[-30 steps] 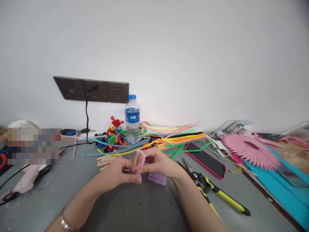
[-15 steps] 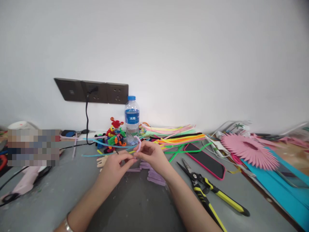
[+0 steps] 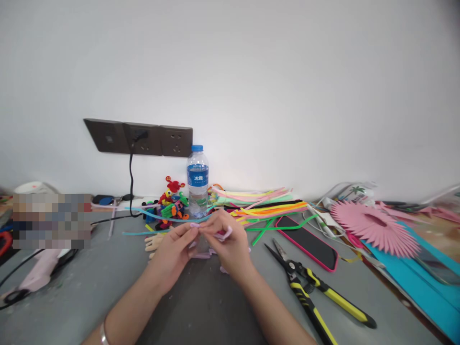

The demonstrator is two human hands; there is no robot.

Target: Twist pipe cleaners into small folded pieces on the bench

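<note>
Both of my hands meet above the middle of the grey table, pinching a light purple pipe cleaner. My left hand has thumb and forefinger closed on one part, where a small purple bit shows at the fingertips. My right hand is closed on it too, and a bent loop sticks out across its fingers. More purple pipe cleaner pieces lie on the table beneath, mostly hidden by my hands. Just beyond my left hand is a pale wooden hand model, partly covered.
A water bottle stands by the wall beside colourful pipe cleaner figures. Bundled pipe cleaners lie behind my hands. To the right are a phone, yellow-black pliers and a pink pleated paper piece. A pink glue gun is at left.
My fingertips have come closer together and my right hand has turned. The pipe cleaner's end, which stood up before, now lies as a bent loop across my right hand.
</note>
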